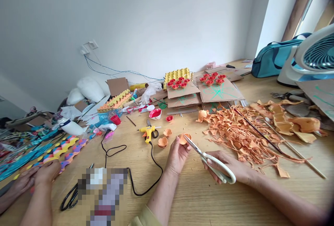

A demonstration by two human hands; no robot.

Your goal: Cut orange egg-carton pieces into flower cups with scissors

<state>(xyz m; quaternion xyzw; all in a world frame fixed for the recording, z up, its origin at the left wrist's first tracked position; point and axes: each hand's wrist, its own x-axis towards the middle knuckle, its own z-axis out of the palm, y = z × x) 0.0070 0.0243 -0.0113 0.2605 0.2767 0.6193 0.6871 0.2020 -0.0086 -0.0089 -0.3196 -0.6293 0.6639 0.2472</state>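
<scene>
Between the fingers of my left hand (177,154) is a small orange egg-carton cup (184,139), held up over the table. My right hand (221,165) grips a pair of scissors (212,163) with white handles, and the blades reach to the cup's rim. Two more trimmed orange cups, one nearer (162,143) and one farther (167,133), rest on the wood left of my left hand. A yellow glue gun (148,132) lies beyond them to the left. One red paper flower (169,119) sits behind the cups.
Orange carton scraps (240,128) pile up at the right, crossed by thin sticks. Red flowers stand on cardboard pieces (219,92) at the back. A fan (313,55) and teal bag (270,61) are far right. At left, a co-worker's hands (48,174) touch painted carton strips (62,149).
</scene>
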